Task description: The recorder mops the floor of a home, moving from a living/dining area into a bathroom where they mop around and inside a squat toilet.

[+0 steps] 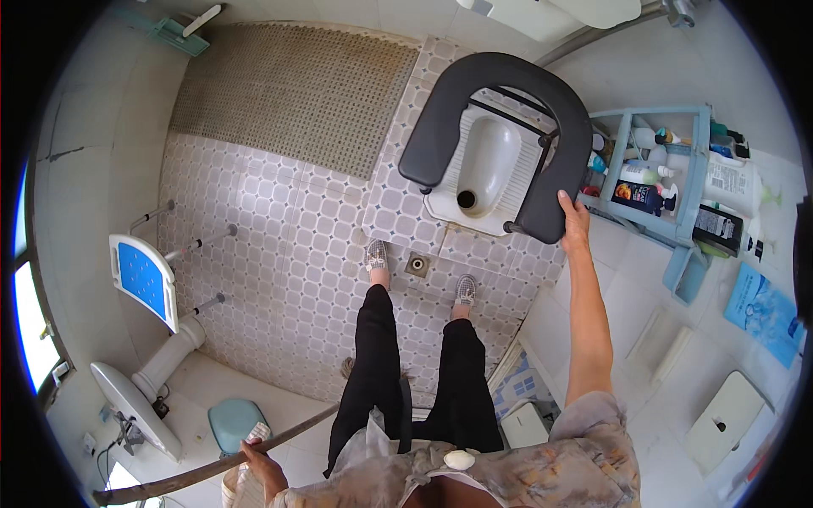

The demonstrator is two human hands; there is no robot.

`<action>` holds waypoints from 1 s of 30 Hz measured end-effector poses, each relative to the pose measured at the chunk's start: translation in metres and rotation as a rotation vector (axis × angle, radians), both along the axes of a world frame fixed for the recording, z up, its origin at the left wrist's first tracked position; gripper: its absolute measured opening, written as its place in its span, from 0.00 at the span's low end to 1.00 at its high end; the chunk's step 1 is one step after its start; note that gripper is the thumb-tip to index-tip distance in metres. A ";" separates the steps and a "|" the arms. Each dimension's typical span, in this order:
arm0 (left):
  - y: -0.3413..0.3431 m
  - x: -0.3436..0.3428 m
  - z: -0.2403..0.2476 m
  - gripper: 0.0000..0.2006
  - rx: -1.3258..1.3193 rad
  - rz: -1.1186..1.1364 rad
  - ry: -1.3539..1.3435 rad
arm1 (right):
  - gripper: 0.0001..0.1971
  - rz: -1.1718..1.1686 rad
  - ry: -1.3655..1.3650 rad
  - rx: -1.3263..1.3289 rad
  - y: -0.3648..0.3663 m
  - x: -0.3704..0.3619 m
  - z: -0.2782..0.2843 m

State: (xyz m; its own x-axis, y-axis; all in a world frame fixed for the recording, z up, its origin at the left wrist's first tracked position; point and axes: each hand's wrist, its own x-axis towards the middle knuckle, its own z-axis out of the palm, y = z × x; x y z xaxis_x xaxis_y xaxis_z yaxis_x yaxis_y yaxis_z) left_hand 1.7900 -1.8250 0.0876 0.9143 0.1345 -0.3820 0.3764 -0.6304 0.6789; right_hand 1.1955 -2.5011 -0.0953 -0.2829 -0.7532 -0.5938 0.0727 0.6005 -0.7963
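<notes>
My right hand grips the near right end of a black padded U-shaped commode seat, thumb on top. The seat is on a dark frame, standing over a white squat toilet with its open side toward me. At the lower left, my left hand is closed on a long brown wooden pole. The pole slants up to the right, and its far end is hidden behind my leg. A small pale item shows by my left fingers; I cannot make out what it is.
A blue shelf with several bottles stands right of the toilet. A perforated mat covers the far left floor. At left are a blue-and-white shower stool, a washbasin and a green stool. A floor drain lies between my feet.
</notes>
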 end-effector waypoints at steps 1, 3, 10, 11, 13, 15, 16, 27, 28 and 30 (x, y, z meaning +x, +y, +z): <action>-0.006 0.001 -0.001 0.22 0.012 -0.032 0.026 | 0.26 0.002 0.006 -0.002 -0.004 0.016 0.012; -0.004 0.009 -0.006 0.21 -0.037 -0.028 -0.008 | 0.23 0.083 -0.083 -0.105 -0.019 0.059 0.030; 0.018 0.026 -0.014 0.16 -0.047 0.088 -0.098 | 0.15 0.237 -0.063 -0.106 -0.081 0.241 0.084; 0.019 0.030 -0.014 0.16 -0.035 0.067 -0.106 | 0.15 0.247 -0.063 -0.109 -0.085 0.265 0.101; 0.013 0.030 -0.015 0.16 -0.039 0.069 -0.095 | 0.12 0.327 0.042 -0.024 -0.090 0.298 0.132; 0.004 0.032 -0.017 0.16 -0.027 0.092 -0.105 | 0.11 0.349 -0.013 -0.049 -0.097 0.327 0.137; 0.008 0.032 -0.015 0.14 0.001 0.058 -0.132 | 0.12 0.403 0.019 -0.048 -0.102 0.341 0.132; -0.005 0.074 -0.053 0.24 0.082 -0.126 0.053 | 0.07 0.262 -0.300 -0.125 -0.127 0.538 0.072; -0.011 0.076 -0.063 0.23 0.095 -0.152 0.078 | 0.06 0.213 -0.322 -0.172 -0.130 0.554 0.061; -0.009 0.081 -0.066 0.23 0.148 -0.171 0.102 | 0.06 0.209 -0.417 -0.161 -0.116 0.585 0.065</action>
